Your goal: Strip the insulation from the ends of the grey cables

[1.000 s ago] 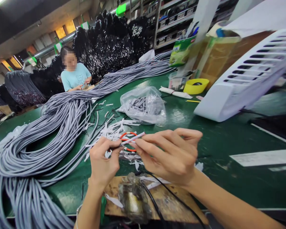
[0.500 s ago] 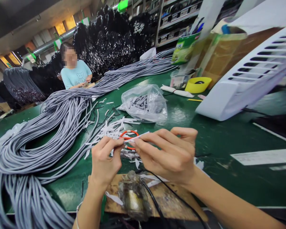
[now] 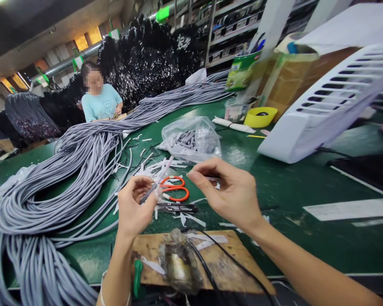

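My left hand is closed on a thin grey tube, and a pale strip sticks up from the same grip. To the right and a little higher is my right hand, apart from the left, thumb and index finger pinched together. A bit of white shows behind its curled fingers, but I cannot make out what it is. Between the hands lie orange-handled scissors, with a black tool just below them. White paper strips are scattered around the scissors.
Bundled grey cables cover the left of the green table. A clear bag of short grey tubes lies beyond my hands. A wooden board with a wrapped device is nearest me. A white slatted appliance stands right; a person sits opposite.
My hands were together at a white strip; now they are apart. The right hand has drawn back to the right, and the left tilts the tube and strip upward, uncovering the scissors.
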Available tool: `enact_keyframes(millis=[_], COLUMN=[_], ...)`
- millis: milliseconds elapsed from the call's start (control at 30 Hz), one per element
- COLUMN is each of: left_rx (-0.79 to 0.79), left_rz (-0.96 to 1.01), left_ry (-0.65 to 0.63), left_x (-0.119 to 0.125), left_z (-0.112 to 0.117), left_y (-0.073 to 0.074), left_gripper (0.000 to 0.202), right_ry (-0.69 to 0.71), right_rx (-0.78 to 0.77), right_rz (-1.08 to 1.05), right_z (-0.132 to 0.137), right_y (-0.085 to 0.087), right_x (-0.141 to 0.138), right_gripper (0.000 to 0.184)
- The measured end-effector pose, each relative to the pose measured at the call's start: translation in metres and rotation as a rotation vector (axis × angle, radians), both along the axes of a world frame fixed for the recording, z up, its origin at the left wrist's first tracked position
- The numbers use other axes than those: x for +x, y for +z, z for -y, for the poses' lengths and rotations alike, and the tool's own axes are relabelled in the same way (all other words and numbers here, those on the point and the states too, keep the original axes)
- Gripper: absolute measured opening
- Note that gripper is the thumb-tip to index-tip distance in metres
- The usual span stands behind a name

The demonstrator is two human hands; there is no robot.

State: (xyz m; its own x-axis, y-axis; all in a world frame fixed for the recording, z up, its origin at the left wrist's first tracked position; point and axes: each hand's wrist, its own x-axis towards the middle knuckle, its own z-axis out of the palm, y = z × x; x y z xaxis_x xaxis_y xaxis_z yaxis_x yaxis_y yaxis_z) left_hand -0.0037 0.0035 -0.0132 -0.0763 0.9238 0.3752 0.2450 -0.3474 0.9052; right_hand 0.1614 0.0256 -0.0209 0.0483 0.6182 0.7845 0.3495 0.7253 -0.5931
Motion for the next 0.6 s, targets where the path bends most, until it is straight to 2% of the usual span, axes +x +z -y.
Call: enact_keyframes(millis=[67,267,400,467,533,600], left_rx=[-0.055,-0.161,-0.238,-0.198,-0.096,0.009], left_rz=[-0.025,-0.172,-0.26,-0.205,-0.145,-0.132], left_ry=[0.038,0.198,0.054,0.006,0.009,0.053], left_x=[-0.0008,-0.0026,-0.0016,-0.0001,0.0019,0.0042], left_z=[-0.0016,-0.0057,-0.0045,-0.0026,-0.0004,0.0017], left_y=[-0.001,-0.0053,-0.0034,-0.0024,-0.002,-0.0023], left_gripper=[0.015,0.025,0.026,0.019,0.009,0.012], right_ry=[-0.017,-0.142,-0.283,-0.341,-0.377,-0.396], right_rx=[0.022,0.256,0.389,0.438,0.479,0.509], right_rz=[0.036,0.18,0.294,0.342,0.37,0.388], right_z=[0.0017,0.004,0.0018,0.0018,0.0027,0.0042], right_y=[-0.0012,-0.0031,-0.0035,-0.0035,-0.0033,-0.0035], right_x=[-0.0038,-0.0091,-0.006,-0.0051,-0.0049,-0.005], right_gripper=[0.012,0.007,0.008,0.008,0.009,0.011])
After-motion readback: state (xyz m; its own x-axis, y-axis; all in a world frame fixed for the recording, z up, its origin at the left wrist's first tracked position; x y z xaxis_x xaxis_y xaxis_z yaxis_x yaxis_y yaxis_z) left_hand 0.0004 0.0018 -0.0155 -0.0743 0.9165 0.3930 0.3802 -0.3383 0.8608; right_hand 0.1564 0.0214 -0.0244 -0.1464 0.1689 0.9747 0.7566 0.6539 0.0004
